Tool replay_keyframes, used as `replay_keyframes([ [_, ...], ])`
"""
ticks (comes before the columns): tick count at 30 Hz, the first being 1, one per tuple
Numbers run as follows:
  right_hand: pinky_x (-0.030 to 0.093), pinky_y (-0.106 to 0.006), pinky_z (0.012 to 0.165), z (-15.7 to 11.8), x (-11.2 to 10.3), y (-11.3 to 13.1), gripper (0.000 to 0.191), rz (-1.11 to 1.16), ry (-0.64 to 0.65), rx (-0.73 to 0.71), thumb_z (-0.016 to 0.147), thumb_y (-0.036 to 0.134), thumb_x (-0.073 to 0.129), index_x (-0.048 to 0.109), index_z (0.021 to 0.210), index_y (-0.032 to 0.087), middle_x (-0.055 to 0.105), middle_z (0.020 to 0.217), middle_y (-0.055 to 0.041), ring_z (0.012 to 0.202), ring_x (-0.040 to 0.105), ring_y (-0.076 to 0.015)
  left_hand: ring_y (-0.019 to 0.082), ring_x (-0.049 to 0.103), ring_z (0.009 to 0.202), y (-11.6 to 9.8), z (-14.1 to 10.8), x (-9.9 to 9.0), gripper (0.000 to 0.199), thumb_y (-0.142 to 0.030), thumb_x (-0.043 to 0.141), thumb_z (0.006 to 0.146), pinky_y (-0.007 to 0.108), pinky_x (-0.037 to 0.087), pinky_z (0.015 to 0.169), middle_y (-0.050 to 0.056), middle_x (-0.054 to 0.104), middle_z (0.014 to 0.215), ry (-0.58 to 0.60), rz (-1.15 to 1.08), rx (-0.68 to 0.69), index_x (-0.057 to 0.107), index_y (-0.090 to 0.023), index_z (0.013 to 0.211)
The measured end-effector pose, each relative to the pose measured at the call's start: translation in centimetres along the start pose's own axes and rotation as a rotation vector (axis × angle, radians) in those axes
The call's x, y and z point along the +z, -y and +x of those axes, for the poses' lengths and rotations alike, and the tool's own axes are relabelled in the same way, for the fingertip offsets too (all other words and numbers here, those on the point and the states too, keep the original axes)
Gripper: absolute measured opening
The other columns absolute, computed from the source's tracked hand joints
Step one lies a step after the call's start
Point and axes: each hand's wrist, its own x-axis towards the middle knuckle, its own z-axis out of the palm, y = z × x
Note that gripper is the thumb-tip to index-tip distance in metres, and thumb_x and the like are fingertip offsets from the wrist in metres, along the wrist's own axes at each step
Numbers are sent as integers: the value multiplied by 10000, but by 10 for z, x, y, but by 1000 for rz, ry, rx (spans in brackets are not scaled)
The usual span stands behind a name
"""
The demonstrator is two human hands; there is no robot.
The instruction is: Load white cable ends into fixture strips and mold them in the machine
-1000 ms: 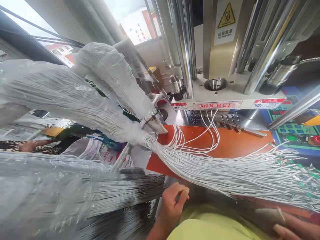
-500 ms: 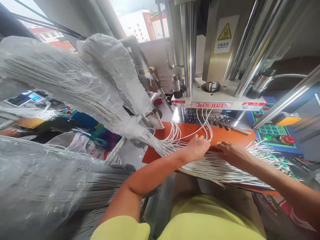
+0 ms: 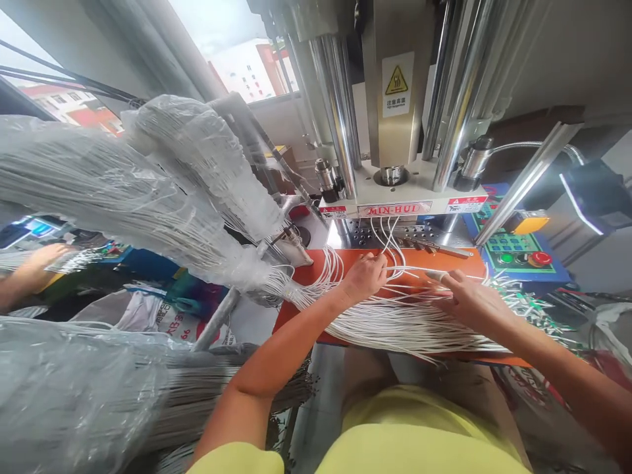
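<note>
A thick bundle of white cables [image 3: 395, 329] lies spread over an orange mat [image 3: 459, 263]. My left hand [image 3: 367, 276] is closed around some of these cables, near where thin loops hang from the press. To its right, my right hand [image 3: 467, 296] is bent over the bundle, with its thumb and fingers closed on a white cable that runs across from the left hand. The fingertips are partly hidden among the strands. At the right end, the cables carry small green and white tips [image 3: 526, 306].
A metal press [image 3: 399, 191] stands behind the mat, with a hot-surface label. Its control panel [image 3: 523, 260] has green and red buttons. Plastic-wrapped cable bundles [image 3: 138, 191] hang at left; more wrapped cables [image 3: 89, 382] lie below. Another person's hand [image 3: 39, 266] is at far left.
The view has swung to the right. My hands have moved apart, with the right one now farther along the cables. The other person's hand shows more at far left.
</note>
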Motion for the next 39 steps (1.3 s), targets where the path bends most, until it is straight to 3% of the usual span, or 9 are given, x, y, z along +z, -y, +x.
replay_keyframes([
  [4, 459, -315, 592, 17, -3, 1, 356, 68, -99, 56, 909, 437, 476, 573, 1198, 253, 595, 1166, -83, 846, 640, -227, 179, 554, 803, 1, -8, 3, 90, -148, 453, 869, 287, 433, 788, 42, 602, 798, -61, -156, -31, 532, -163, 908],
  [8, 472, -412, 828, 37, -1, -3, 533, 122, -136, -57, 866, 368, 538, 439, 1368, 218, 572, 1283, -130, 1180, 521, -313, 152, 556, 735, 3, -10, 8, 66, -172, 450, 872, 253, 412, 714, 8, 585, 761, -93, -348, -75, 512, -189, 888],
  [11, 477, -329, 750, 50, 4, -8, 522, 288, 82, -64, 839, 315, 563, 460, 1345, 241, 677, 1120, -81, 964, 637, -247, 125, 514, 639, 4, -12, 6, 55, -190, 452, 871, 234, 376, 637, -28, 550, 704, -85, -483, -97, 505, -200, 882],
  [14, 419, -269, 602, 58, 4, -10, 169, 311, 195, -97, 871, 339, 516, 646, 925, 244, 691, 798, -21, 678, 614, -179, 114, 499, 616, 4, -16, -2, 73, -211, 443, 885, 228, 373, 624, -40, 534, 688, -67, -581, -110, 510, -199, 910],
  [17, 374, -257, 579, 58, -8, -6, 281, 326, 32, -132, 916, 363, 454, 601, 728, 214, 625, 686, -14, 626, 549, -151, 114, 513, 645, 2, -25, -11, 131, -239, 431, 909, 225, 396, 645, -24, 567, 736, -36, -658, -55, 532, -189, 975],
  [20, 340, -258, 602, 51, -25, 3, 267, 230, -228, -223, 939, 303, 411, 617, 804, 202, 628, 755, -31, 705, 548, -152, 119, 512, 643, -3, -35, -15, 202, -309, 464, 920, 229, 394, 636, -10, 584, 745, -8, -643, 9, 575, -188, 1038],
  [26, 285, -279, 622, 45, -52, 8, 280, -84, -437, -289, 930, 152, 377, 643, 862, 206, 616, 726, -17, 646, 494, -125, 128, 539, 646, -5, -45, -2, 273, -368, 403, 962, 233, 380, 631, 7, 588, 723, -101, -601, -21, 602, -183, 931],
  [33, 280, -311, 665, 50, -67, -18, 251, -207, -536, -201, 916, 122, 425, 632, 797, 198, 622, 715, -13, 718, 509, -147, 127, 548, 613, -5, -52, 6, 220, -323, 402, 970, 234, 360, 602, 7, 604, 698, -132, -586, -27, 561, -187, 902],
  [39, 310, -314, 720, 25, -51, -40, 222, -188, -526, -228, 922, 113, 445, 606, 791, 191, 607, 713, -1, 715, 504, -143, 139, 550, 608, -18, -70, 11, 219, -294, 373, 977, 242, 322, 577, 7, 575, 660, -39, -462, 29, 526, -197, 853],
])
